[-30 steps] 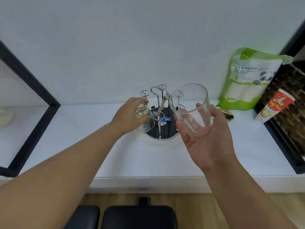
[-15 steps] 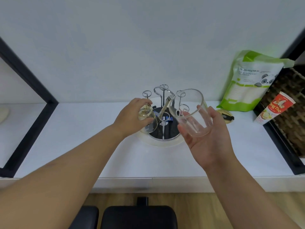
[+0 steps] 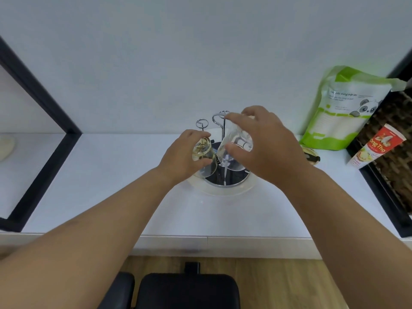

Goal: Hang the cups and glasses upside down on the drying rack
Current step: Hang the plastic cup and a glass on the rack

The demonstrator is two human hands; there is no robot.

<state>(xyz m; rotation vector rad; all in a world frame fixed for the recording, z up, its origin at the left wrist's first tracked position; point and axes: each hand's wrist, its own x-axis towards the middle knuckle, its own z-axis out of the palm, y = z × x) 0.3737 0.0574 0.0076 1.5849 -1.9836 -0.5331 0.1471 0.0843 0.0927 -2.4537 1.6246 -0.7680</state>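
- Stool (image 3: 187, 291), black, sits nearest at 6 o'clock, below the bench (image 3: 107, 197) edge; not involved.
- Right hand (image 3: 265, 148) is clamped on the large clear glass (image 3: 234, 141). Half a second ago that glass was held mouth-up in an upturned palm at 3 o'clock of the rack; it is now turned mouth-down, with the hand over it, above the rack's centre.
- Left hand (image 3: 185, 157) is closed round the small glass (image 3: 204, 156), which is tilted mouth-down at 9 o'clock of the rack, much as before.
- Drying rack (image 3: 225, 181) stands on its white drip tray at mid-bench. One ring-topped peg (image 3: 201, 124) at 10 o'clock stands bare.
- Whether either rim has passed over a peg cannot be told; glass and fingers hide it.
- Judgement: inversion is complete for both, so seating remains. Glass striking wire is the risk.
- Green pouch (image 3: 347, 108) and red tube (image 3: 376, 146) stand well apart at 2 o'clock.
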